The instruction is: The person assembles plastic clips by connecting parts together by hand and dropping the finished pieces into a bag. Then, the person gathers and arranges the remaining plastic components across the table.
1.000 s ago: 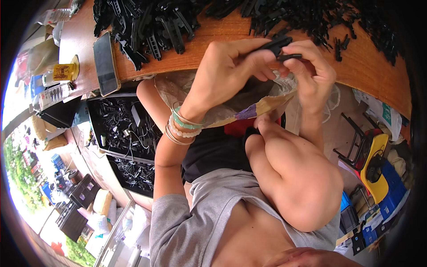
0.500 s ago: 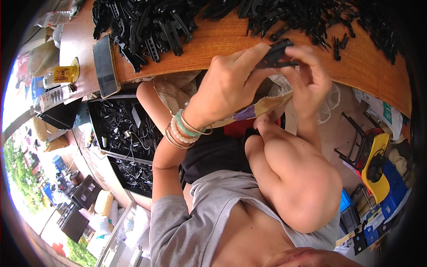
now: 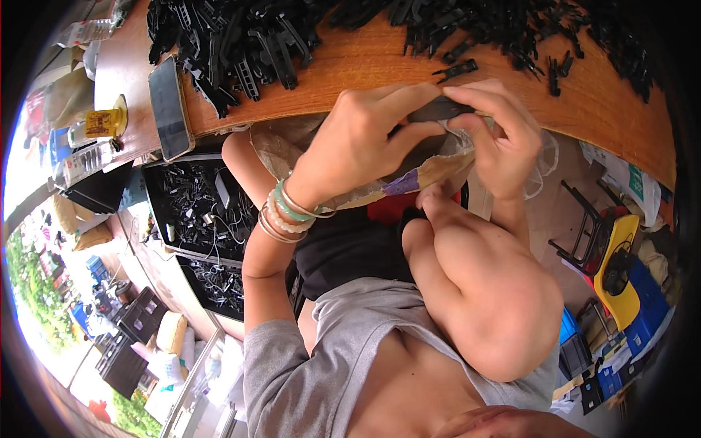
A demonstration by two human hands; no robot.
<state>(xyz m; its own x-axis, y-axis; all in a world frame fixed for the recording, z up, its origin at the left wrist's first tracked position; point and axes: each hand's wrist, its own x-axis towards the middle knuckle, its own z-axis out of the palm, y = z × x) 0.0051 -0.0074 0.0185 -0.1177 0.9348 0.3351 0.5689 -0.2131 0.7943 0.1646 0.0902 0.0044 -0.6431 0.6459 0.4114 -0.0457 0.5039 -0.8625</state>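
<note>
My left hand (image 3: 372, 135), with bangles and bead bracelets on its wrist, pinches one end of a black plastic part (image 3: 437, 110). My right hand (image 3: 505, 139) grips the other end with thumb and bent fingers. The part is held just off the table's near edge, above an open woven sack (image 3: 438, 169) on my lap. Fingers cover much of it, so its full shape is hidden. Just beyond my fingers, a small black clip-like piece (image 3: 456, 71) lies on the wooden table (image 3: 350, 69).
Heaps of black plastic parts (image 3: 226, 44) cover the far side of the table. A phone (image 3: 170, 109) lies at the left, near a yellow container (image 3: 102, 123). Below stand black crates (image 3: 201, 204) of small parts. To the right is a yellow stool (image 3: 617, 274).
Both hands have come slightly lower and nearer to me with the black plastic part, now turned flatter. The small piece on the table shows clearly beyond them.
</note>
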